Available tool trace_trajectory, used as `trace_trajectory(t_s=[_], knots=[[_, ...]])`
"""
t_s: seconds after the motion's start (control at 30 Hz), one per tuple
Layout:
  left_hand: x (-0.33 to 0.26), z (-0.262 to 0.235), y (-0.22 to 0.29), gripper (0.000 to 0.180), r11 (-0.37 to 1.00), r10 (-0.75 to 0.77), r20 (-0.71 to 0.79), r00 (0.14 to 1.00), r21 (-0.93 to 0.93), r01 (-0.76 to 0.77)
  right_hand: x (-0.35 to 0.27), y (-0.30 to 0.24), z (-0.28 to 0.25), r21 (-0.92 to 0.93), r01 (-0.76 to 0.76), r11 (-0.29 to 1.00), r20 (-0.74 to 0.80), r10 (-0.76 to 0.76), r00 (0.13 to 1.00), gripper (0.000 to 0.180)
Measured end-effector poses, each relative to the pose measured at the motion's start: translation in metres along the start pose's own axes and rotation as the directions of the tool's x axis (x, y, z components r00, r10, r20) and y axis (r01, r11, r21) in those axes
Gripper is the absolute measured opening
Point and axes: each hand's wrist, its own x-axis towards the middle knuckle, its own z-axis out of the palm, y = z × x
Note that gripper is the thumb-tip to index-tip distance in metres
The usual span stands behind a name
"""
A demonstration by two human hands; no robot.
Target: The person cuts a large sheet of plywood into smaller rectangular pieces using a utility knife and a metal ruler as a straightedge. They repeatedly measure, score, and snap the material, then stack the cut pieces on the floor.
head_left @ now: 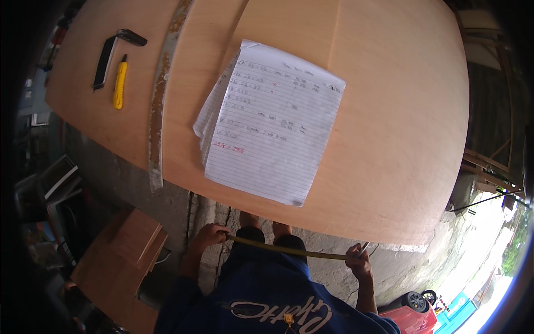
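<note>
A yellow tape measure blade point(283, 250) stretches across in front of my body, just off the near edge of the plywood. My left hand point(213, 235) is closed on its left end with fingertips pinched. At the other end, my right hand point(359, 261) grips the blade, and a thin pale stick-like thing point(365, 248) pokes up from its fingers; its kind is unclear. The tape's case cannot be made out. Farther in, a stack of lined paper point(267, 161) with handwritten notes lies on the plywood sheet point(389, 139).
A long, worn metal straightedge point(159, 106) crosses the plywood at left. Beyond it lie a yellow utility knife point(119, 83) and a black try square point(105, 61). Smaller wood panels point(125, 250) rest at lower left. A red toy car point(411, 317) stands at lower right.
</note>
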Motion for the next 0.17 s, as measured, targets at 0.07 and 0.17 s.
trace_trajectory(t_s=[0.07, 0.17], knots=[[-0.001, 0.008, 0.003, 0.034, 0.987, 0.109, -0.05, 0.993, 0.126, -0.102, 0.0, 0.004, -0.003, 0.064, -0.02, 0.998, -0.045, 0.023, 0.999, 0.023], [0.0, 0.016, 0.006, 0.037, 0.945, 0.234, 0.009, 0.972, 0.235, -0.23, 0.001, 0.007, -0.007, 0.074, 0.004, 0.997, -0.072, 0.001, 0.997, 0.025]])
